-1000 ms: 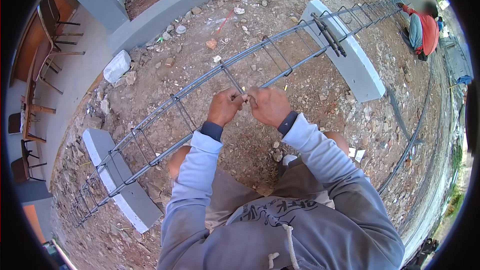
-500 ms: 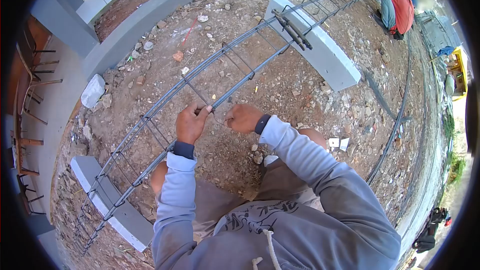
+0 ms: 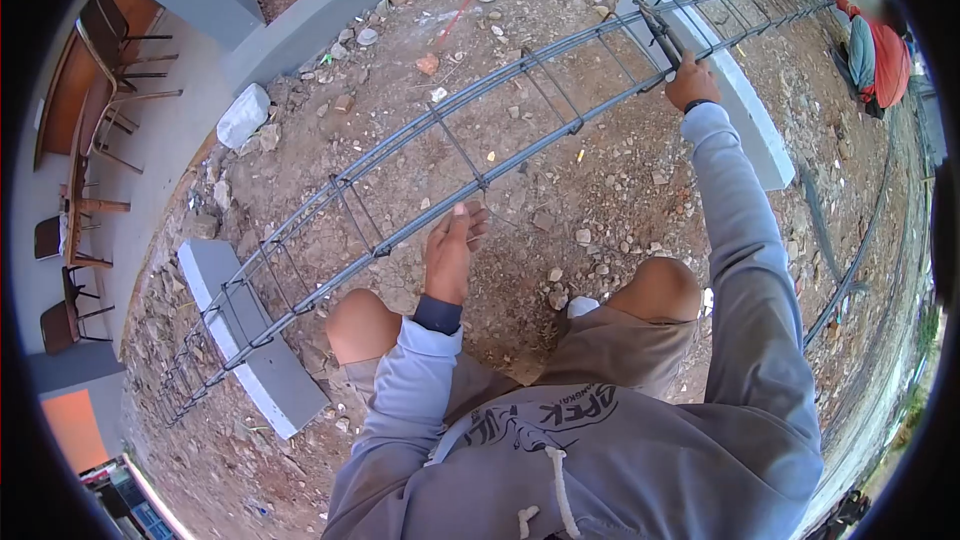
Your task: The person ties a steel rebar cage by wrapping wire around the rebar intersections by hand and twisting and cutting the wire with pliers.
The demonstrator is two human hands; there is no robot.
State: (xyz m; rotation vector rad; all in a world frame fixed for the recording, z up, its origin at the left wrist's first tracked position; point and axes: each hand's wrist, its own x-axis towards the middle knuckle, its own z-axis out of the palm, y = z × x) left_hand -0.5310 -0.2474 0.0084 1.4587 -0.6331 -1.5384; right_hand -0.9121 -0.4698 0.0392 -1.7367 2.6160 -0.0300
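Note:
A long rebar cage (image 3: 545,136) of bars and square stirrups runs diagonally across the view. My left hand (image 3: 452,248) is just below its near bar, with its fingers apart and loosely bent. A thin tie wire (image 3: 508,215) sticks out near a stirrup joint beside those fingertips. My right hand (image 3: 692,86) reaches far forward, its fingers closed around the near end of dark pincers (image 3: 656,32). The pincers lie across the cage over the far block; my hand partly hides them.
A far concrete block (image 3: 755,125) and a near concrete block (image 3: 250,340) support the cage. Rubble lies over the soil. Another person (image 3: 880,55) in red crouches at the cage's far end. Chairs (image 3: 115,50) stand at left, beyond a low grey kerb.
My right hand has left the wire by the near bar and stretched forward to the pincers. My left hand has let go of the bar joint, and its fingers have loosened.

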